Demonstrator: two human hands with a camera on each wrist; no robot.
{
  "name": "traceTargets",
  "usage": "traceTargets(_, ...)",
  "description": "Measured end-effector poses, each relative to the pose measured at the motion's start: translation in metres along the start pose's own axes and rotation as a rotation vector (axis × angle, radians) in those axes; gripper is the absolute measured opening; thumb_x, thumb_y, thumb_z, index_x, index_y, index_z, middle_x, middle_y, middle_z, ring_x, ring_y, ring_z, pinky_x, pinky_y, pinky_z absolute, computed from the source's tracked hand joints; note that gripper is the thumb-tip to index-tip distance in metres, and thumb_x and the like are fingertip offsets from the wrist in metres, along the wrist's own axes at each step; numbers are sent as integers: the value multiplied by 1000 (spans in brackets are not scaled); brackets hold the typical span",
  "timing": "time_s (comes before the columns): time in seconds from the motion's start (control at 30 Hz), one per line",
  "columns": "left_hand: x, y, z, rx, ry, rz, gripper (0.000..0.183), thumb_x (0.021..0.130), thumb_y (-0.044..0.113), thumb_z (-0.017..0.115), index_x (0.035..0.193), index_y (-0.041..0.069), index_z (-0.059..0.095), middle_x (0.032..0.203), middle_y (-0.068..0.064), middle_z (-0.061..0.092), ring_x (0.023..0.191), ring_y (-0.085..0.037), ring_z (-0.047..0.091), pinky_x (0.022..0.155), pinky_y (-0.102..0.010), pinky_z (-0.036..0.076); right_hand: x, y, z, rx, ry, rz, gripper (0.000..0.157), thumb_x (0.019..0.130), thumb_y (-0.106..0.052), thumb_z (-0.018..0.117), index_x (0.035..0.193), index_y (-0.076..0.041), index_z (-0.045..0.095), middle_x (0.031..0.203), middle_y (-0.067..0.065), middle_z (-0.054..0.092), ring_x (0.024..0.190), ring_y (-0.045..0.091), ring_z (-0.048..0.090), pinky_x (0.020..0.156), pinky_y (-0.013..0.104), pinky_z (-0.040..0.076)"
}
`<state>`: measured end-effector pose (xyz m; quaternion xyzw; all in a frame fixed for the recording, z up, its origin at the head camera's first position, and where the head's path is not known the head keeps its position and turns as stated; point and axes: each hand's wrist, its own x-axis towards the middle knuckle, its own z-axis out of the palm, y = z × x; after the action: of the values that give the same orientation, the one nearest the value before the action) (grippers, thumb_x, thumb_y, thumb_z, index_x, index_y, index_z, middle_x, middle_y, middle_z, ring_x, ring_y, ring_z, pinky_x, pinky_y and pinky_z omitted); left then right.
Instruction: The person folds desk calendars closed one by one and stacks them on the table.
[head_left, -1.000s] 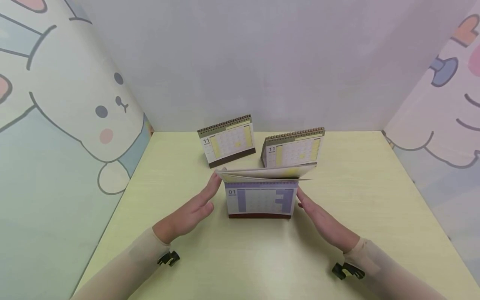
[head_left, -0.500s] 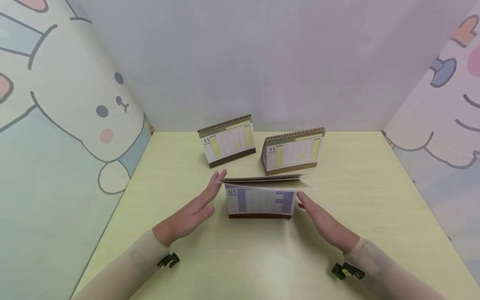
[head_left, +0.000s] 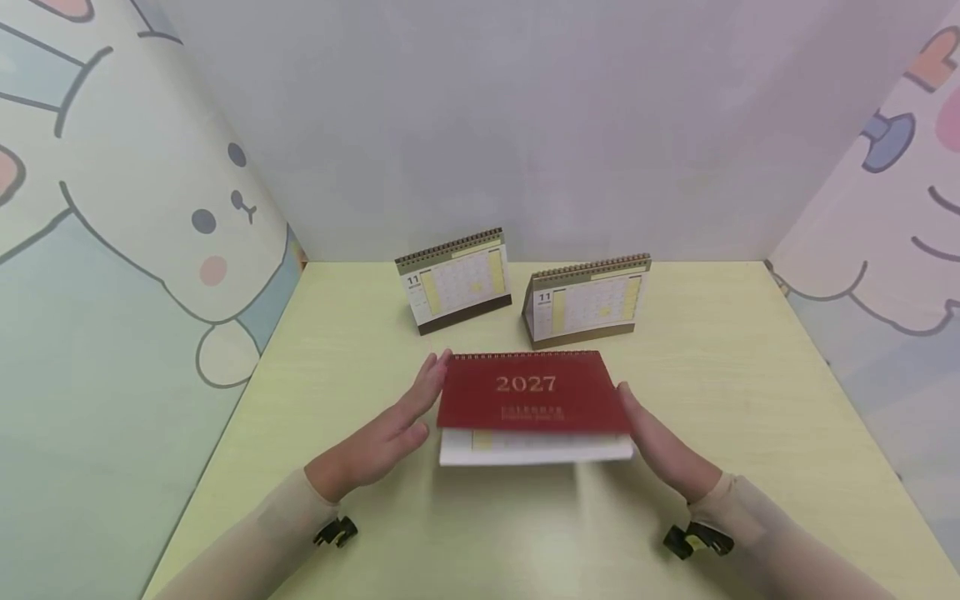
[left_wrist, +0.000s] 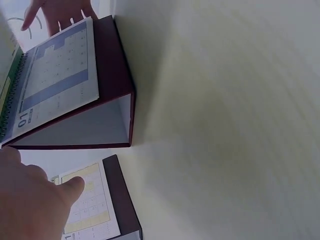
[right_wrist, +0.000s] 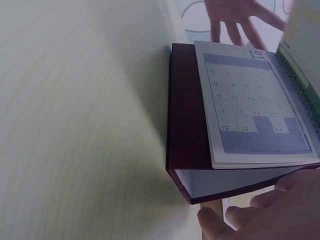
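Note:
A red desk calendar (head_left: pixel 528 392) marked 2027 stands in the middle of the table, its cover and some white pages swinging down over the front. Both wrist views show the January page (left_wrist: pixel 57 65) and the dark red triangular stand (right_wrist: pixel 187 110), open at its ends. My left hand (head_left: pixel 378 442) is at the calendar's left side, fingers straight and thumb apart. On the opposite side is my right hand (head_left: pixel 667 442), its fingers extended along the edge. Neither hand grips anything; whether the fingertips touch the calendar is unclear.
Two more desk calendars stand behind, a left one (head_left: pixel 456 285) and a right one (head_left: pixel 588 302), both showing November. A pale wall (head_left: pixel 480 125) closes off the back of the light yellow table (head_left: pixel 480 533). Cartoon-printed panels flank both sides.
The calendar's raised cover and pages have swung forward and down, so the red cover now faces up and hides the January page in the head view. Both hands stay nearly in place.

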<state>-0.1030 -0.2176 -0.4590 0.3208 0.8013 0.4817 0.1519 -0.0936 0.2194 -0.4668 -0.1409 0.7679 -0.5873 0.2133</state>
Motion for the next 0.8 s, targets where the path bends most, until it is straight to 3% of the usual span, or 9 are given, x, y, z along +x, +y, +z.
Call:
traceTargets(0.07,-2,-3,2,8,-9,-1,80,125,24,45,192,26,2,203,-7,-6,188,-44,-16,141,-92,5,0,-2,-2,5,-2,107,81,127,-51,-1,188,1,14,198,27,12,185,55,-6,143,86,-5)
traceTargets(0.23,-3,-6,5,25,-23,-6,79,126,26,44,192,28,2,203,-8,-7,187,-47,-16,140,-93,5,1,-3,-2,-15,7,172,85,127,-54,-2,187,0,25,192,31,30,185,55,1,142,87,0)
traceTargets(0.37,-4,-8,5,41,-22,1,79,125,24,45,192,28,4,203,-10,-6,187,-49,-16,139,-94,5,1,-3,-1,-20,10,168,83,127,-52,-1,187,0,24,193,31,28,185,56,-1,143,87,-1)
traceTargets(0.5,-7,-11,5,58,-24,1,79,124,22,47,192,28,7,203,-11,-5,186,-50,-17,138,-95,4,1,-4,0,-28,4,127,80,128,-50,0,188,-1,19,198,27,16,185,57,-4,142,87,-2)
traceTargets(0.67,-10,-17,8,87,-23,-19,77,124,22,48,192,29,12,203,-10,-3,186,-52,-16,137,-97,5,2,-5,0,-45,2,79,75,128,-52,4,192,-13,10,200,21,12,183,61,15,139,93,5)
traceTargets(0.8,-12,-21,11,115,-15,-55,75,124,20,47,192,29,15,203,-10,-2,186,-53,-16,137,-96,4,7,-5,2,-77,2,85,72,128,-53,3,192,-22,3,202,15,0,178,67,25,134,98,3)
